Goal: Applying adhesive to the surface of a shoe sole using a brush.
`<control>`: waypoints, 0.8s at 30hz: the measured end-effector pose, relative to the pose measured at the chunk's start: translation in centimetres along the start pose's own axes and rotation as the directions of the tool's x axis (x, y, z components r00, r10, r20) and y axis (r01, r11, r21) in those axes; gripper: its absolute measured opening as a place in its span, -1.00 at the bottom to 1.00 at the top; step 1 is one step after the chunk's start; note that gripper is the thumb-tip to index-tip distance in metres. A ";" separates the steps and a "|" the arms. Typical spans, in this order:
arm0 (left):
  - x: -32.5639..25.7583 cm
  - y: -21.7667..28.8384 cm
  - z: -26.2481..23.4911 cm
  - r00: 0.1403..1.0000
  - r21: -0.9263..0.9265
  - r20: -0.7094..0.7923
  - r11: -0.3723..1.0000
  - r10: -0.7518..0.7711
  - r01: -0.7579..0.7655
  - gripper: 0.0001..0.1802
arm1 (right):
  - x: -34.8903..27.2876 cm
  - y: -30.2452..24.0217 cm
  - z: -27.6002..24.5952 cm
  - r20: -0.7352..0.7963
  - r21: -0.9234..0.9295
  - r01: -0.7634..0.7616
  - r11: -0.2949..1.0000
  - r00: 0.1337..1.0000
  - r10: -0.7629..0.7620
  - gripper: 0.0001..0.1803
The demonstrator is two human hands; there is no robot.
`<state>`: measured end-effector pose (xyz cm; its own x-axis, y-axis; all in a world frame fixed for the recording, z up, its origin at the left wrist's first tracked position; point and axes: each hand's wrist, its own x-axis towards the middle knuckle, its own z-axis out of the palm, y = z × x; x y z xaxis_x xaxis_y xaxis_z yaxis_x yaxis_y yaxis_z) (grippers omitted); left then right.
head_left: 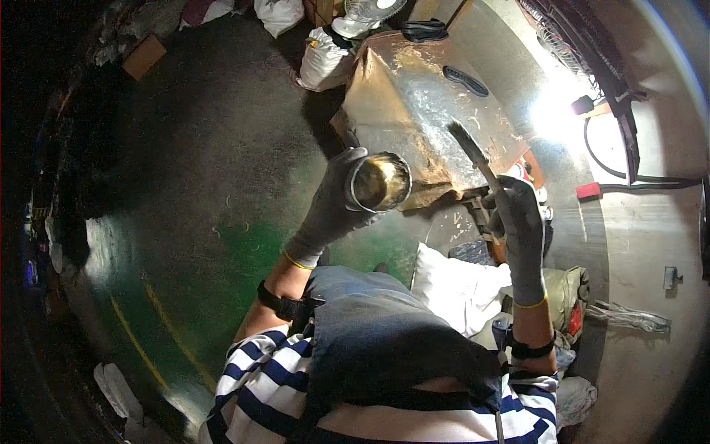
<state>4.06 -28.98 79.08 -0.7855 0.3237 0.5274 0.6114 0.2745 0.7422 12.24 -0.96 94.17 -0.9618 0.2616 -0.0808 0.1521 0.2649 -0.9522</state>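
Note:
In a grey glove with a yellow cuff edge, my left hand (338,194) is wrapped round a round cup (355,185). Its mouth faces up, and a glossy yellowish-brown inside shows. My right hand (519,226), gloved the same way, grips a brush (481,159) by its handle, with the dark bristles pointing up and away over the worktable. That worktable (384,103) has a shiny, stained cover with brown patches. A dark shoe sole (465,81) lies on it towards the far right, and more dark soles (424,30) sit at its far edge.
A white fan (355,27) and a white sack (323,61) stand at the table's far left. Close to my right arm are a white bag (455,288) and an olive bundle (566,292). A bright lamp (558,115) shines by the right wall, near a cable with a red connector (589,192).

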 end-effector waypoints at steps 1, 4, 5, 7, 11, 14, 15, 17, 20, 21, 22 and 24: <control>-0.1 0.2 0.1 0.998 -0.028 -0.017 0.998 -0.058 0.058 0.10 | -0.1 -1.7 0.0 -0.005 -0.011 0.003 1.000 1.000 -0.004 -0.62; -0.8 1.0 0.0 0.994 -0.134 0.000 0.985 -0.108 0.107 0.09 | 0.1 -5.0 0.1 0.201 -0.180 -0.007 0.984 0.979 0.044 -0.72; -1.0 1.3 -0.1 0.995 -0.164 0.022 0.981 -0.102 0.104 0.09 | 0.1 -5.3 0.5 0.199 -0.187 -0.003 0.982 0.979 0.040 -0.72; -1.9 1.6 0.6 0.992 -0.242 0.029 0.962 -0.126 0.129 0.10 | 0.0 -5.6 1.4 0.322 -0.377 0.295 0.878 0.931 -0.174 -0.73; -2.9 2.5 1.1 0.980 -0.415 0.072 0.888 -0.183 0.197 0.13 | 0.0 -5.8 3.8 0.513 -0.539 0.526 0.658 0.825 -0.238 -0.78; -3.7 3.1 1.0 0.988 -0.399 0.061 0.904 -0.139 0.152 0.13 | 0.2 -3.8 5.2 0.592 -0.518 0.697 0.497 0.711 -0.379 -0.81; -4.1 3.1 0.9 0.988 -0.396 0.055 0.905 -0.143 0.153 0.13 | -0.1 -3.6 5.8 0.598 -0.512 0.701 0.496 0.706 -0.380 -0.81; -5.0 3.0 0.7 0.988 -0.320 0.059 0.935 -0.144 0.155 0.20 | -0.6 -3.1 6.7 0.581 -0.493 0.696 0.522 0.710 -0.398 -0.83; -6.1 2.8 0.6 0.990 -0.367 0.038 0.920 -0.135 0.139 0.23 | -1.1 -3.5 7.5 0.610 -0.501 0.694 0.517 0.707 -0.358 -0.75; -6.4 2.8 0.5 0.989 -0.365 0.037 0.920 -0.141 0.145 0.23 | -1.4 -3.6 7.8 0.600 -0.513 0.673 0.533 0.725 -0.339 -0.70; -6.7 2.9 0.4 0.988 -0.341 0.039 0.928 -0.149 0.154 0.24 | -1.5 -3.6 8.2 0.604 -0.509 0.674 0.535 0.723 -0.336 -0.70; -6.9 3.2 0.1 0.988 -0.316 0.038 0.936 -0.151 0.155 0.24 | -1.6 -3.8 8.9 0.653 -0.428 0.614 0.664 0.717 -0.243 -0.62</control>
<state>11.46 -30.21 77.75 -0.8646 0.3128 0.3933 0.4201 0.0205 0.9072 11.17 -10.60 95.31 -0.8756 -0.4826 -0.0190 -0.3921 0.7332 -0.5557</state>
